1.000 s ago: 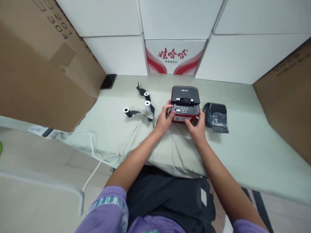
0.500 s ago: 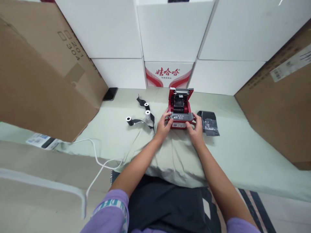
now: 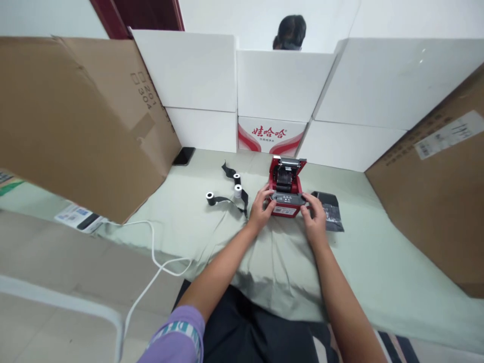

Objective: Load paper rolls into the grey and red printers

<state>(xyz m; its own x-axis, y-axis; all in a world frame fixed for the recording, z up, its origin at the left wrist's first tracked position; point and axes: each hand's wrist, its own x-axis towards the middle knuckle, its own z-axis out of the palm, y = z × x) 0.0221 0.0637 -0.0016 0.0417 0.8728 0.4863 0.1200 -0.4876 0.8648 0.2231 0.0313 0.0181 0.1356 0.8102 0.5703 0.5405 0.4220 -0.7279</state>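
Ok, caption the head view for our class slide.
Left hand and right hand touch an open red printer, three rolls nearby.

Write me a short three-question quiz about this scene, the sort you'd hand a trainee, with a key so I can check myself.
1. True or false: the red machine has its lid raised.

2. How many small rolls are on the pale green cloth?
A) One
B) Three
C) Six

3. Fill in the missing word: the person's hand nearer the dark device is the ____ hand.

Key
1. True: it stands tilted up, showing the inside.
2. B: two are dark on the side and one is white.
3. Right: the right hand is at the machine's side next to that device.
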